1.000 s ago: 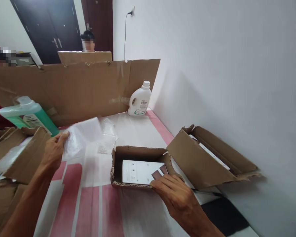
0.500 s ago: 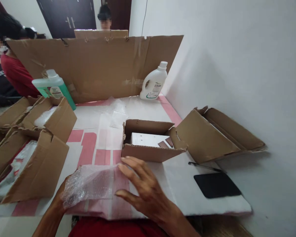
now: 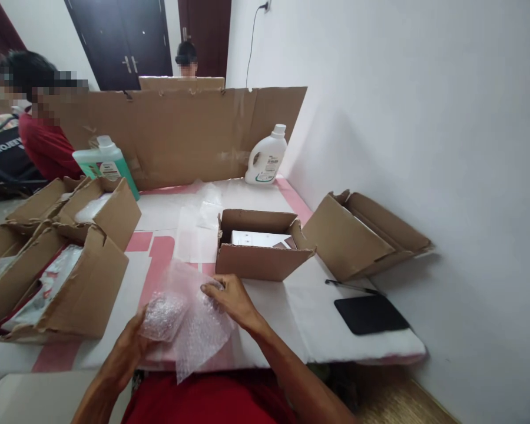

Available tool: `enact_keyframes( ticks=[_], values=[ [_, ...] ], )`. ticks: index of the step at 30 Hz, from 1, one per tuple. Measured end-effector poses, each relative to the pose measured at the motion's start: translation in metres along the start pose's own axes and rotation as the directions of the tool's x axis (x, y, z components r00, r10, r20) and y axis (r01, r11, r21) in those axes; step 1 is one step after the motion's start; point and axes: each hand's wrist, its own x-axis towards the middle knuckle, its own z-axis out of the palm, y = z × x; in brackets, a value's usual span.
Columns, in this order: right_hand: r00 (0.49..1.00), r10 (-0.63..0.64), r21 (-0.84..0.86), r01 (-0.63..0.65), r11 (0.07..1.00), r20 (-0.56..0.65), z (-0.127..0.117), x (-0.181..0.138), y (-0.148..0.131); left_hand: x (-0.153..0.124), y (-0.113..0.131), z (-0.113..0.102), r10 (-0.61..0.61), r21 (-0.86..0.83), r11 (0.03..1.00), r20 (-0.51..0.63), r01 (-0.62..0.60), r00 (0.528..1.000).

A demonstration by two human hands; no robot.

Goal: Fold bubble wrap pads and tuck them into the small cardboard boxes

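Head view: both hands grip the bubble wrap [image 3: 189, 321] at the table's near edge, left hand [image 3: 130, 347] pinching its lower-left corner, right hand [image 3: 229, 297] clutching its top. Just beyond the right hand's fingers stands an open cardboard box [image 3: 260, 262].

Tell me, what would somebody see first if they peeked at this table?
Probably the crinkly bubble wrap at the near edge, held between the left hand and the right hand. Just behind it sits an open cardboard box with a white box inside. At the back, a white jug stands by the wall and a green bottle stands to the left.
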Motion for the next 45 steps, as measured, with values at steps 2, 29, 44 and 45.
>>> enact_keyframes(
  ticks=[2,29,44,45],
  values=[
    [0.999,0.039,0.087,-0.039,0.995,-0.007,0.002,-0.003,0.011,0.003,-0.011,0.008,0.035,0.11,0.994,-0.061,-0.028,0.998],
    [0.901,-0.201,-0.436,0.016,0.9,-0.383,-0.067,0.01,0.079,0.061,-0.061,0.04,0.348,0.617,-0.529,0.784,-0.582,0.514],
    [0.919,-0.395,-0.533,0.332,0.778,-0.004,0.059,-0.009,0.043,0.087,-0.061,0.052,0.673,0.884,-0.231,0.447,-0.408,0.589],
    [0.928,-0.373,-0.56,0.319,0.764,0.02,0.058,-0.004,0.05,0.093,-0.06,0.047,0.638,0.857,-0.28,0.503,-0.433,0.583]
  ],
)
